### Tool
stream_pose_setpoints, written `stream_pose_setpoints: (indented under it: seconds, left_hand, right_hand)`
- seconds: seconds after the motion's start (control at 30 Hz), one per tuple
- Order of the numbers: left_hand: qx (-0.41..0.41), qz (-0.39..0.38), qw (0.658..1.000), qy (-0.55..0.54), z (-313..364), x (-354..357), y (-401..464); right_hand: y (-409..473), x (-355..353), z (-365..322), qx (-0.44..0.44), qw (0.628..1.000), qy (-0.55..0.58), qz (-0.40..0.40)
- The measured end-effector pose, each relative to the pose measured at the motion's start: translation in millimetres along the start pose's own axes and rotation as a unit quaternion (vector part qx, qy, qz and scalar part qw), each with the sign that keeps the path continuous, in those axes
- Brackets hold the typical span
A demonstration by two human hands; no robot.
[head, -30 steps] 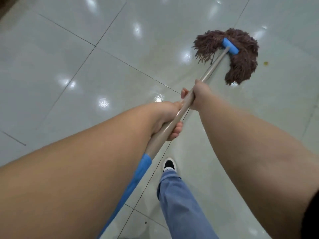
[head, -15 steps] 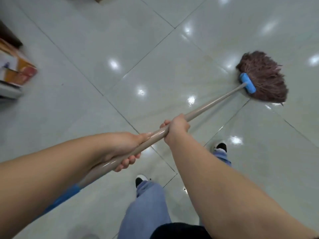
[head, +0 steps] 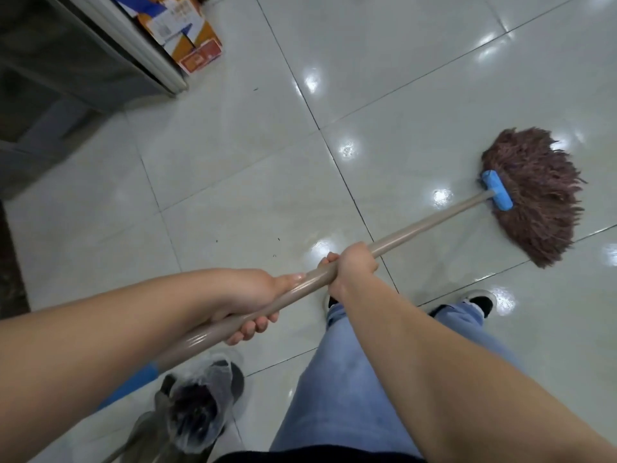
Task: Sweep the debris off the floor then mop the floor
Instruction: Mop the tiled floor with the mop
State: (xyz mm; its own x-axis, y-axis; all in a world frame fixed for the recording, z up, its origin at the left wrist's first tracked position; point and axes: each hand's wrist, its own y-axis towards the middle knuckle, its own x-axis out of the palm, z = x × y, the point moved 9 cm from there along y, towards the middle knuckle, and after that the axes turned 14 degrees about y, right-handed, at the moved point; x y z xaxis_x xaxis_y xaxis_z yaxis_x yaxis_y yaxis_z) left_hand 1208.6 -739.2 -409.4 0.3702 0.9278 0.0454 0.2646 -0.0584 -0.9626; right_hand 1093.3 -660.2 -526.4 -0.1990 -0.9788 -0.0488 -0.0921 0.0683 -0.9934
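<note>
Glossy pale tile floor (head: 233,195) shines wet round the brown string mop (head: 534,195), whose head lies flat, well ahead to the right. Its long handle slants back so both hands share the push: right hand (head: 350,267) wrapped round it forward, left hand (head: 248,302) curled behind. Tiny dark specks (head: 275,254), perhaps missed debris, sit nearby.

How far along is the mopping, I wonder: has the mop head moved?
Yes. The mop head slid away from the grout crossing it sat beside, out across the tile; now only its strand tips reach a grout line.
</note>
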Motion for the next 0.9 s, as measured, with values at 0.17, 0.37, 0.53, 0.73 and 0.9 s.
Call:
stream_pose_setpoints:
  seconds: [0.17, 0.37, 0.53, 0.73, 0.9]
  left_hand:
    - [0.014, 0.017, 1.0, 0.014, 63.9, -18.3, -0.4]
    - [0.06, 0.016, 0.997, 0.041, 220.0, -48.9, -26.2]
    - [0.085, 0.025, 0.994, 0.07, 375.6, -62.9, -68.5]
    - [0.17, 0.016, 0.981, 0.091, 542.4, -56.0, -131.3]
    - [0.276, -0.053, 0.96, -0.001, 619.4, -90.4, -216.6]
  right_hand:
    - [21.7, 5.8, -62.2, -0.016, 0.999, 0.031, -0.03]
    - [55.0, 5.1, -216.9, -0.036, 0.99, 0.114, -0.077]
    - [72.5, -15.7, -373.0, -0.049, 0.982, 0.156, -0.094]
    - [49.0, -58.4, -535.7, -0.109, 0.98, 0.131, -0.101]
    - [-13.7, -66.0, -616.8, -0.171, 0.964, 0.127, -0.158]
